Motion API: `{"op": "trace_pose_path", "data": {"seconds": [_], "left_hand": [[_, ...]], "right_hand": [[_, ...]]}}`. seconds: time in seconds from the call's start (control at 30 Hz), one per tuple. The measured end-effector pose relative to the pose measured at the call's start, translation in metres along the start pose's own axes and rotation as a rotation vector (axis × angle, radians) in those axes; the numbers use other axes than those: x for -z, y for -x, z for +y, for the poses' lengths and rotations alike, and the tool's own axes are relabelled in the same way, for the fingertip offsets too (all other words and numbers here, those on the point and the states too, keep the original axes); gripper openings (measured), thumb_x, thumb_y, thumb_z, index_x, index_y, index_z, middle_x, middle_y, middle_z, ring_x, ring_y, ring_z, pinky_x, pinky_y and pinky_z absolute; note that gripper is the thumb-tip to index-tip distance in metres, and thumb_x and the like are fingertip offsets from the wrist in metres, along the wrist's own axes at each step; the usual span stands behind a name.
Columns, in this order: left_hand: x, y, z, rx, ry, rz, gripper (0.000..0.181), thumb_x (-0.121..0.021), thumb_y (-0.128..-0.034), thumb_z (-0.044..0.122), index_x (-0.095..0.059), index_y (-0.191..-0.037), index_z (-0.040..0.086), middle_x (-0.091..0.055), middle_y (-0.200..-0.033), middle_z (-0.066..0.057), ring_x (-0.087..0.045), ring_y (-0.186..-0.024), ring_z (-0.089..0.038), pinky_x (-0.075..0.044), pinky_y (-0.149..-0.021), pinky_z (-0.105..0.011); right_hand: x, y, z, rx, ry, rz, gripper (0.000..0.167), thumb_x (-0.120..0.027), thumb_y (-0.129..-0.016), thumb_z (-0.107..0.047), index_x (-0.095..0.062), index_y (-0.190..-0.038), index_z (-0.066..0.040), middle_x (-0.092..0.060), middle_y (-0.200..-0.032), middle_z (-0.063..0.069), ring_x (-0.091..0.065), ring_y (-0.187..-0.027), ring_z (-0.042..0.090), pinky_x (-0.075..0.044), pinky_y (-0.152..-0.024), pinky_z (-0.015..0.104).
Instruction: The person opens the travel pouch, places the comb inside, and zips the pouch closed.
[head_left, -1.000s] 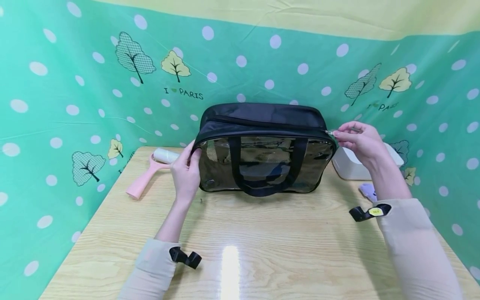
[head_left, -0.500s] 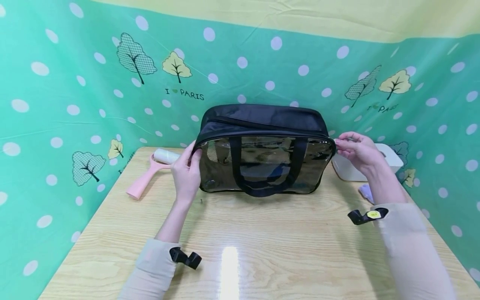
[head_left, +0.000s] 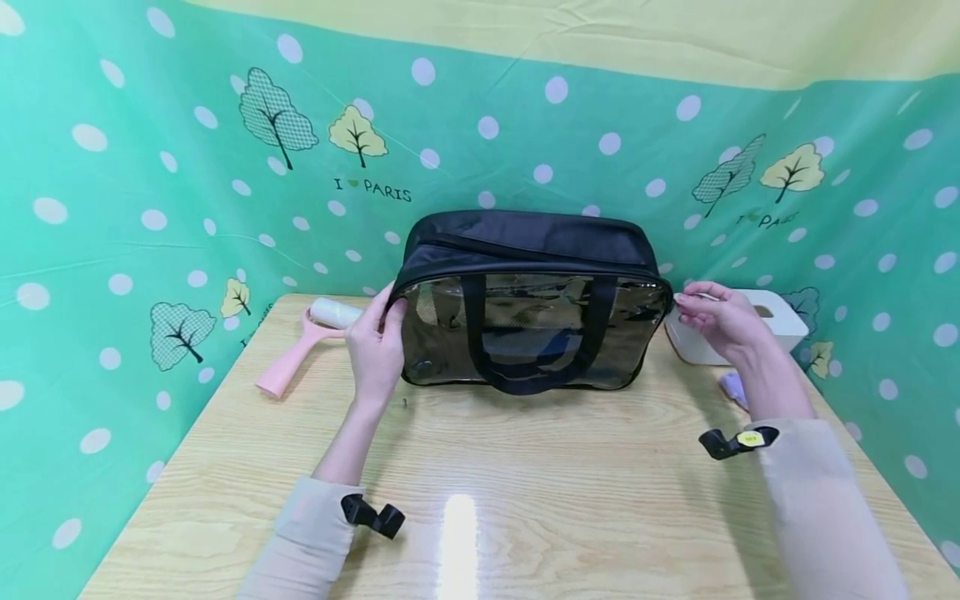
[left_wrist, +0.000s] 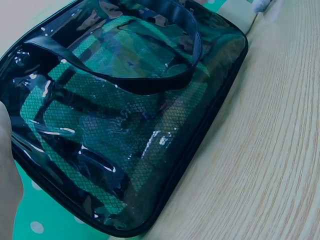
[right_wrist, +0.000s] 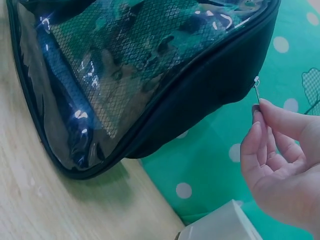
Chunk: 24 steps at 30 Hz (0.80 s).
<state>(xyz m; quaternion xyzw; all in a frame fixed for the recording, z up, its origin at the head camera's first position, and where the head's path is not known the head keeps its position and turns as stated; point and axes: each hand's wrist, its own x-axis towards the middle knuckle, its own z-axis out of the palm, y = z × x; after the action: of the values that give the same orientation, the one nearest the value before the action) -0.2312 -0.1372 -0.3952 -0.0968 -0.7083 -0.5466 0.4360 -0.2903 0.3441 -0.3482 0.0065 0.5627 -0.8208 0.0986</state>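
A black bag with a see-through front (head_left: 442,342) stands upright at the back of the table, its dark strap handle (head_left: 525,385) hanging down in front. Dark items and mesh show dimly through the clear panel (left_wrist: 130,115). My left hand (head_left: 375,346) grips the bag's upper left corner, thumb on the front; only its edge enters the left wrist view. At the right end, my right hand (head_left: 720,317) pinches a small metal zipper pull (right_wrist: 257,91) between thumb and forefinger. The zipper line along the top looks closed.
Left of the bag lies a pink-handled lint roller (head_left: 292,358) with a white roll. Behind my right hand stands a white box (head_left: 783,321) with an opening on top. A lilac cloth-like thing (head_left: 733,387) lies near my right wrist. A polka-dot curtain (head_left: 487,167) hangs behind the table.
My right hand has moved slightly down and outward at the bag's right end, with the zipper pull in its fingers. The left hand keeps its hold on the left corner.
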Motion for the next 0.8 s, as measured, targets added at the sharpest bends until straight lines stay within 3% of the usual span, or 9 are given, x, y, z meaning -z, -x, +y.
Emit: {"op": "trace_pose_path", "data": {"seconds": [0.43, 0.7, 0.8], "left_hand": [[-0.001, 0.000, -0.001, -0.009, -0.003, -0.006, 0.030, -0.064, -0.1009, 0.007, -0.073, -0.129, 0.008, -0.075, -0.123, -0.014, -0.064, -0.089, 0.004, -0.047, -0.073, -0.009], [0.000, 0.000, -0.004, -0.006, 0.006, -0.015, 0.030, -0.062, -0.1025, 0.011, -0.072, -0.131, 0.009, -0.075, -0.125, -0.013, -0.065, -0.094, 0.005, -0.049, -0.075, -0.009], [0.000, 0.000, -0.006, -0.002, 0.008, -0.023, 0.031, -0.062, -0.1030, 0.012, -0.071, -0.132, 0.010, -0.074, -0.127, -0.013, -0.066, -0.097, 0.005, -0.050, -0.077, -0.009]], "right_hand": [[0.013, -0.004, 0.021, -0.027, 0.034, -0.092, 0.026, -0.057, -0.099, 0.008, -0.072, -0.086, -0.009, -0.076, -0.078, 0.003, -0.070, -0.067, 0.014, -0.058, -0.065, 0.023], [0.011, -0.007, 0.027, -0.056, 0.030, -0.122, 0.034, -0.049, -0.101, 0.011, -0.071, -0.086, -0.009, -0.077, -0.079, 0.004, -0.072, -0.068, 0.015, -0.059, -0.065, 0.024], [0.009, -0.008, 0.030, -0.074, 0.007, -0.132, 0.032, -0.053, -0.100, 0.011, -0.071, -0.084, -0.010, -0.077, -0.079, 0.005, -0.073, -0.069, 0.015, -0.059, -0.065, 0.024]]}}
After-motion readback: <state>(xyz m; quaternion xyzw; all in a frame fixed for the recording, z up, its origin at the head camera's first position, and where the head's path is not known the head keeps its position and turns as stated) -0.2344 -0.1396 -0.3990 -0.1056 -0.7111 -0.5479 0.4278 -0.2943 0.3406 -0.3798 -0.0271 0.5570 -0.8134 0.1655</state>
